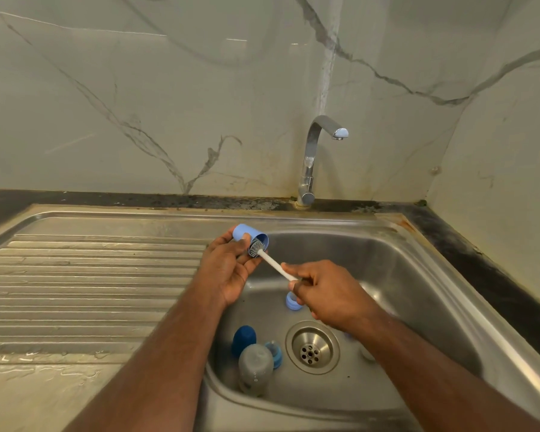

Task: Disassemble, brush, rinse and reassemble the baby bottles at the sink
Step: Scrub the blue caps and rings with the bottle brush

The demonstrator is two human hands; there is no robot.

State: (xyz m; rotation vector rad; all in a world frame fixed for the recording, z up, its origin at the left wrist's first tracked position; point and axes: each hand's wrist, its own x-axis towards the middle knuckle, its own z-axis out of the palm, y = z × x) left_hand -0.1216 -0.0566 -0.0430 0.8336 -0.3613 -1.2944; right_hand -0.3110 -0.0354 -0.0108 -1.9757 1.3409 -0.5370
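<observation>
Gripping a light blue bottle cap (245, 236) on its side over the basin's back-left corner, the left hand (228, 269) turns the cap's open mouth toward 4 o'clock, while the right hand (328, 294) pinches the white handle of the single brush (270, 260), whose bristle head sits inside that mouth. Down in the steel sink (418, 275), at 7 o'clock from the drain (312, 347), lie one grey bottle (255, 366), one dark blue cap (243, 339) and one blue collar with a nipple (274, 352), with one pale blue ring (292, 302) at 11 o'clock. One faucet (314, 151) stands at 12 o'clock behind the basin.
</observation>
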